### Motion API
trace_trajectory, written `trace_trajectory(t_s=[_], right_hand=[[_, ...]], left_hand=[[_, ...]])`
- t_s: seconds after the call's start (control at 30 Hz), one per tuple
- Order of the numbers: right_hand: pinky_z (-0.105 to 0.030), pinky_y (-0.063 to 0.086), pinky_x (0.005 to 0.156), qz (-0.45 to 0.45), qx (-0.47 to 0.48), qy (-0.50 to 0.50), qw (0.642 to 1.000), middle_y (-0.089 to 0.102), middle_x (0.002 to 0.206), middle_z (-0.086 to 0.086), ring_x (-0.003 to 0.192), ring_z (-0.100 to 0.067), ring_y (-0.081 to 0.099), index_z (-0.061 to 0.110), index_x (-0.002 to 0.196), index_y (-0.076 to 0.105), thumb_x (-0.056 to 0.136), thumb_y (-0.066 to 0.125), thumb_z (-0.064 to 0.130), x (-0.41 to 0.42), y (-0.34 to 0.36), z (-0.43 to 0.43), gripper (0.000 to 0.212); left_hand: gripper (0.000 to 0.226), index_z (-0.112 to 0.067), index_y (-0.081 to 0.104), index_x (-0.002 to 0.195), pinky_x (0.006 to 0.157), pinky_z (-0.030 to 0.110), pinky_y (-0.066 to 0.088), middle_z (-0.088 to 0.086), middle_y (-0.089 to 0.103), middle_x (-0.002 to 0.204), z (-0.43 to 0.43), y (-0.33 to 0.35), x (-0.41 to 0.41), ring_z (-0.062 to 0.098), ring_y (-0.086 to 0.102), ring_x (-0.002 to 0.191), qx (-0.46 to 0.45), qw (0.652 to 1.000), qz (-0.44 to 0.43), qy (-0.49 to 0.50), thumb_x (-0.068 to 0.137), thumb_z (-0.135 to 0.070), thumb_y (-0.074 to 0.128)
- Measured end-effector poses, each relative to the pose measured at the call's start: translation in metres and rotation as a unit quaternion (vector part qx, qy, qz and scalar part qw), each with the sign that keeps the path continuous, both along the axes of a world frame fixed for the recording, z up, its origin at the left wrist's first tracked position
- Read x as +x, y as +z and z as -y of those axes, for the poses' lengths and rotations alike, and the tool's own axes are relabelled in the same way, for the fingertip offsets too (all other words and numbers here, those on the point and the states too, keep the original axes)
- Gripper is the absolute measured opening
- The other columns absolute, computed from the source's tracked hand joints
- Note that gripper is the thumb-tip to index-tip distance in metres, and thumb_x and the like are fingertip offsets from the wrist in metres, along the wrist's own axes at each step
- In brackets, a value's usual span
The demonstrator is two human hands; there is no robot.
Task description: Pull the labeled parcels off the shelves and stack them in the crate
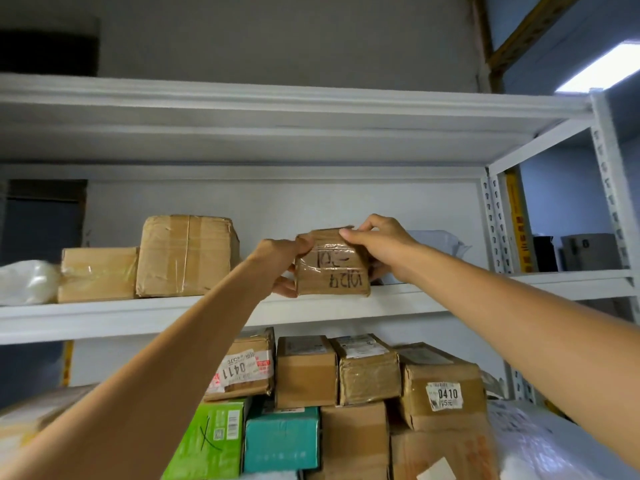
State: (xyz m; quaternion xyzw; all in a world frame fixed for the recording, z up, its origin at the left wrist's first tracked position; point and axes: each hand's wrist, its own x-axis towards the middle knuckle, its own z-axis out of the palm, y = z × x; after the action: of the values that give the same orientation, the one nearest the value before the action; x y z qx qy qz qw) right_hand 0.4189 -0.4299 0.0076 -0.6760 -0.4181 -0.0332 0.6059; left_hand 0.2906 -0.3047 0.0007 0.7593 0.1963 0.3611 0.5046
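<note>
One small taped parcel [332,268] stands at the front edge of the upper shelf [138,317], long axis running 9 to 3. The left hand [282,265] grips its 9 o'clock end and the right hand [377,244] its 1 o'clock corner, both equally near. Two plain boxes [187,254] stand at 9 o'clock, and perhaps eight stacked boxes [306,370] at 6.

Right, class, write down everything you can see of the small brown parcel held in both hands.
The small parcel is a brown cardboard box wrapped in glossy clear tape, with black handwritten marks on its front face, seemingly upside down. It is at the front edge of the white shelf. The left grip holds its left side; the right grip pinches its top right corner.
</note>
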Motion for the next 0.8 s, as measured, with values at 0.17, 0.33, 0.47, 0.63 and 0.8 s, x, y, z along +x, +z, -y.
trace_trajectory(t_s=[0.17,0.33,0.47,0.63,0.8], right_hand=[[-0.048,0.06,0.072,-0.054,0.058,-0.002,0.997,0.068,0.099,-0.011,0.085,-0.028,0.067,0.016,0.091,0.054,0.082,0.07,0.05,0.0,-0.017,-0.002,0.039],[-0.046,0.058,0.081,-0.1,0.043,0.055,0.993,0.07,0.096,-0.005,0.09,-0.023,0.067,0.019,0.11,0.062,0.083,0.074,0.038,0.0,-0.037,0.003,0.035],[-0.046,0.055,0.077,-0.106,0.008,0.163,0.981,0.067,0.106,0.003,0.098,-0.021,0.06,0.039,0.128,0.056,0.09,0.065,0.035,-0.004,-0.058,0.009,0.039],[-0.055,0.04,0.107,-0.047,0.058,0.206,0.976,0.064,0.127,0.007,0.124,-0.02,0.053,0.045,0.138,0.047,0.077,0.079,0.016,0.005,-0.074,0.009,0.075],[-0.037,0.051,0.087,-0.028,0.105,0.219,0.97,0.065,0.125,0.015,0.12,-0.021,0.058,0.052,0.125,0.054,0.071,0.08,0.001,0.004,-0.085,0.011,0.079]], left_hand=[[0.035,-0.009,0.066,0.098,0.073,0.045,0.059,0.012,0.07,0.099,0.002,-0.016,0.001,0.034,0.07,0.085,-0.045,0.996,0.072,-0.002,0.084,-0.04,0.071],[0.041,-0.013,0.066,0.117,0.057,0.036,0.056,0.009,0.073,0.097,0.007,-0.041,0.001,0.031,0.071,0.085,-0.071,0.985,0.155,-0.029,0.079,-0.024,0.078],[0.044,-0.018,0.065,0.123,0.068,0.039,0.057,0.004,0.075,0.099,-0.002,-0.062,-0.007,0.026,0.071,0.094,-0.041,0.978,0.174,-0.107,0.08,-0.018,0.075],[0.062,-0.017,0.062,0.122,0.07,0.037,0.057,0.005,0.069,0.116,-0.008,-0.083,-0.012,0.023,0.069,0.099,-0.009,0.969,0.195,-0.15,0.063,-0.022,0.079],[0.068,-0.013,0.061,0.117,0.083,0.043,0.058,0.003,0.07,0.115,-0.01,-0.101,-0.012,0.024,0.068,0.104,0.022,0.955,0.24,-0.17,0.054,-0.027,0.083]])
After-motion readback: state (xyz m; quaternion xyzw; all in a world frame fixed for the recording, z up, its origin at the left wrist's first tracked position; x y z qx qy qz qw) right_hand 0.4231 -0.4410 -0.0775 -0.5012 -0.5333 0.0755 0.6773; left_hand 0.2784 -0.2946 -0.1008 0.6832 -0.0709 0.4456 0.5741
